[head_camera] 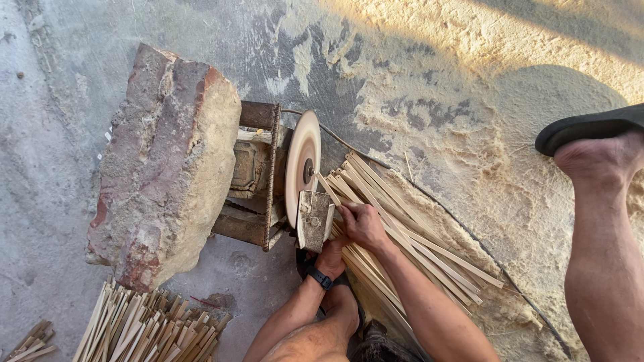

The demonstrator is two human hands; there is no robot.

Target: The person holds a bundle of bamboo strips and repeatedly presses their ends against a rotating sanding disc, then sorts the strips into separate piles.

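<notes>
A: Where are the hands?
B: The right hand (363, 224) is curled around a thin bamboo stick (328, 188), its tip against the round grinding disc (302, 166). The left hand (331, 258), with a dark wristband, sits underneath; its grip is hidden.

A: What's around?
B: A bundle of sticks (409, 241) under the right arm, a big stone (164, 161) weighting the frame, and a second pile (147, 328) lower left

A rough outdoor workshop: a sanding disc (302, 164) on a concrete floor (40, 201), sawdust (469, 134) at two o'clock, wooden sticks (144, 328) at seven.
</notes>
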